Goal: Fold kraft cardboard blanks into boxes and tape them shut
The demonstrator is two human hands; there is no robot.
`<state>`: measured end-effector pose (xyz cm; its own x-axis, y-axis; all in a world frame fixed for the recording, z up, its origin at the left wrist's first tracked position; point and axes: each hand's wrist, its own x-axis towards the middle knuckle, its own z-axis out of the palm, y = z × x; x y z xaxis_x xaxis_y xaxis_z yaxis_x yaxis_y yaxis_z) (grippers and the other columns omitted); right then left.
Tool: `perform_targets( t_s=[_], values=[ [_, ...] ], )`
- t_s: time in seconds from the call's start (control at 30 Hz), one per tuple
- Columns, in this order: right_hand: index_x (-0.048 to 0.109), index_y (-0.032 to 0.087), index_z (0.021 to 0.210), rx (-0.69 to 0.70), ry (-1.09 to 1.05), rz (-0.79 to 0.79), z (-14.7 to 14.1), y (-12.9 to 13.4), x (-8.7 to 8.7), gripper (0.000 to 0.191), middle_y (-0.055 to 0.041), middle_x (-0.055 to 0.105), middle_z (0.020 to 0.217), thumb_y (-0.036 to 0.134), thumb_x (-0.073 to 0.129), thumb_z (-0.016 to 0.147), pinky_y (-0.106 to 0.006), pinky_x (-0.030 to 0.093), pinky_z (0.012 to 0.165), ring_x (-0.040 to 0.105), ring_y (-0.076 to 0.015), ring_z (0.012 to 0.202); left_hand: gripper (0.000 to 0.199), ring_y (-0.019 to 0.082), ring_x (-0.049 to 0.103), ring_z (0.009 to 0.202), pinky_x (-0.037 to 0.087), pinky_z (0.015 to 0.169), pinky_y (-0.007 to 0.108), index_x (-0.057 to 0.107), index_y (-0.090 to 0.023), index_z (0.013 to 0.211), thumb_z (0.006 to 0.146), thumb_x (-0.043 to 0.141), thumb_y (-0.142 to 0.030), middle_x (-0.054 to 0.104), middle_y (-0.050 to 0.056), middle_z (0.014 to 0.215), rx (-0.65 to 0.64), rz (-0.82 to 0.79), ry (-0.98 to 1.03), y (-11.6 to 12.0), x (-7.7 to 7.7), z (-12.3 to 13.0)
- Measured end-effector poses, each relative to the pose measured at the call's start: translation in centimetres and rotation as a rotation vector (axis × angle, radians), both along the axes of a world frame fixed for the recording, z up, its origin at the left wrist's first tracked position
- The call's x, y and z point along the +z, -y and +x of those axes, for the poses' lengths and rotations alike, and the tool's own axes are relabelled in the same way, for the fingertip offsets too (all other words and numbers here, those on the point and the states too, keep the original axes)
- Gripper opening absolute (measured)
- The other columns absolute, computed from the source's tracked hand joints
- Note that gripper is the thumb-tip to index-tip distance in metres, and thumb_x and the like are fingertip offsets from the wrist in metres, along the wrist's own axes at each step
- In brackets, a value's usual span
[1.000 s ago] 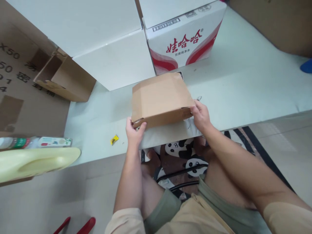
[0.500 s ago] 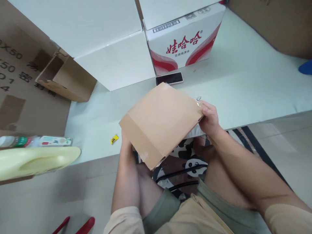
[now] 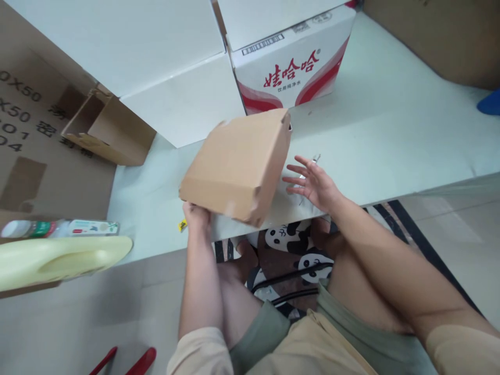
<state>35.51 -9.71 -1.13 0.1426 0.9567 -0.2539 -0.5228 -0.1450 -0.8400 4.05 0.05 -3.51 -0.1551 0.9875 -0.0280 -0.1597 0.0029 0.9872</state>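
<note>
The brown box point(image 3: 234, 161) lies ahead and to the right of your left grip point(image 3: 198, 216), tilted, with its broad face turned up toward you. Your left grip is clamped on the box at its near left corner; most of its fingers are hidden beneath, so their exact hold cannot be told. Whether the box's underside meets the desk point(image 3: 375, 140) is likewise hidden. Your right grip point(image 3: 312, 182) stands just beside the box's right wall, apart from it, fingers spread and holding nothing.

The step in hand appears to be turning the box about, with the left grip alone bearing it. The next move seems to call for steadying the left corner while the right grip finds a firm place on the near right edge; a one-sided hold could let the box swing or sag.

Outward from the grips: a yellow packet point(image 3: 182, 225) shows just left of your left grip, partly covered by it. Beyond both grips, past the box, stands a white case point(image 3: 289, 78) with red print. Farther ahead and left of your left grip is a smaller carton point(image 3: 121, 125), its top unsealed.
</note>
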Motion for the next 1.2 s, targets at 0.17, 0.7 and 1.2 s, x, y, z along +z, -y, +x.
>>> perform_targets(
  t_s=[0.17, 0.7, 1.2],
  values=[
    [0.058, 0.031, 0.115, 0.071, -0.052, -0.086, -0.3, -0.7, 0.1, 0.053, -0.0036, 0.071, 0.112, 0.059, 0.071, 0.072, -0.034, 0.059, 0.065, 0.07, -0.0208, 0.085, 0.04, 0.025, 0.061, 0.128, 0.043, 0.116, 0.039, 0.077, -0.021, 0.105, 0.07, 0.083, -0.038, 0.072, 0.01, 0.126, -0.102, 0.252, -0.327, 0.1, -0.1, 0.2],
    [0.061, 0.025, 0.091, -0.098, 0.122, 0.011, 0.5, -1.3, 0.0, 0.035, -0.0019, 0.074, 0.095, 0.032, 0.061, 0.056, -0.042, 0.058, 0.085, 0.069, -0.0275, 0.098, 0.073, 0.031, 0.069, 0.115, 0.06, 0.09, 0.038, 0.067, -0.022, 0.111, 0.053, 0.091, -0.059, 0.072, 0.013, 0.121, -0.284, -0.081, -0.022, 1.2, 1.7, -0.8],
    [0.065, 0.024, 0.103, 0.061, 0.086, -0.111, 0.9, -0.3, 1.2, 0.052, -0.0048, 0.077, 0.1, 0.039, 0.079, 0.055, -0.046, 0.058, 0.086, 0.072, -0.03, 0.093, 0.074, 0.023, 0.075, 0.085, 0.059, 0.07, 0.03, 0.061, -0.021, 0.115, 0.051, 0.093, -0.043, 0.077, 0.008, 0.104, -0.235, -0.16, 0.014, 2.1, 3.0, -0.9]
  ],
)
